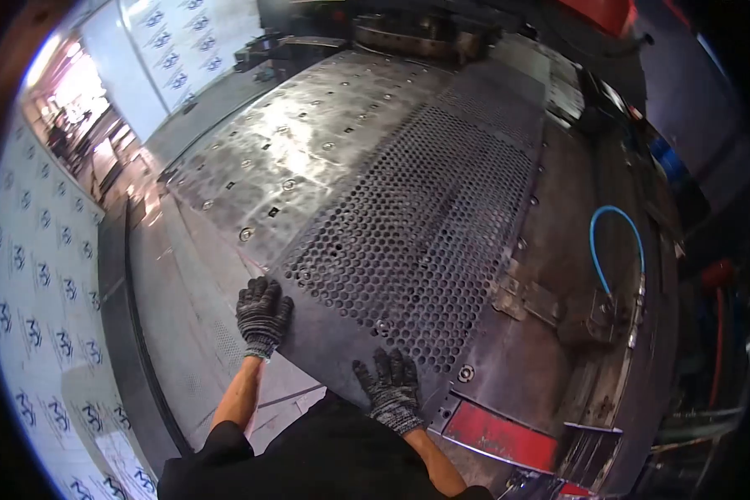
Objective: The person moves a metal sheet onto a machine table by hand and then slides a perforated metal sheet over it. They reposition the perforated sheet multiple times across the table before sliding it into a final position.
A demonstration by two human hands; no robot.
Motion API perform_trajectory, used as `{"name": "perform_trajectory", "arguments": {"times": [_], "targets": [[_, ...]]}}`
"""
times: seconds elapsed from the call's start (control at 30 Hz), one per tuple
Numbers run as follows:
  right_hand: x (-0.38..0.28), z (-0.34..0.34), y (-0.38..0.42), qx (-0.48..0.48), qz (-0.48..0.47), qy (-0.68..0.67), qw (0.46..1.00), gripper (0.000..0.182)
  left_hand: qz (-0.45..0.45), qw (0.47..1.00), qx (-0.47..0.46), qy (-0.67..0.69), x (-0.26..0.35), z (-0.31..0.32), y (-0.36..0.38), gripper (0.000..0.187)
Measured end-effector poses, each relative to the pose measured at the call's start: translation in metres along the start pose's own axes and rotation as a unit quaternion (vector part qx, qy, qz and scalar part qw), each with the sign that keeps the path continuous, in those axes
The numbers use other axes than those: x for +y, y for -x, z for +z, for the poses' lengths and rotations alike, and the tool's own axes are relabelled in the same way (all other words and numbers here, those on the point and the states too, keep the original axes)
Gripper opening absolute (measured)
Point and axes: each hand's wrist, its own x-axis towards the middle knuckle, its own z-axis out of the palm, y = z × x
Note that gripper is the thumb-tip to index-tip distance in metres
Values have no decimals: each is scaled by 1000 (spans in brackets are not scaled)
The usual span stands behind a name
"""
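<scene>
A dark metal sheet (329, 333) with rows of round holes lies over the machine bed, its solid end nearest me. My left hand (263, 315), in a grey knitted glove, rests on the sheet's left near corner, its fingers pointing away from me. Toward the right of the same end, my gloved right hand (387, 385) lies on the solid border with fingers spread, just short of the holes. The undersides of both hands are hidden.
Left of the sheet is the shiny machine bed (250, 167) with small fittings. Patterned white panels (37, 292) stand at far left. A blue hose (617, 208) loops at right. Near the right hand is a red panel (500, 435). Dark machinery (417, 37) is at the far end.
</scene>
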Motion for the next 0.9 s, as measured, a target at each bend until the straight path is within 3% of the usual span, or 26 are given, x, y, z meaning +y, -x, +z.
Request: {"name": "perform_trajectory", "arguments": {"times": [0.07,0.23,0.3,0.43,0.6,0.9], "targets": [[-2,-7,0,-7,3,-6,1000,104,-15,999,-35,-3,-5,1,2,46],[2,10,1,1,-7,-42,999,106,-9,1000,-5,-2,-7,7,8,43],[1,24,-2,94,-15,71,993,101,-33,999,-30,21,0,-4,2,43],[2,-2,1,-12,-16,-24,1000,86,-7,1000,-19,-5,-5,2,5,44],[1,-3,1,2,-7,-1,1000,69,-57,994,-93,13,-4,-2,5,49],[-1,-9,2,13,-10,-26,1000,58,-20,999,-41,-11,-15,13,14,46]]}}
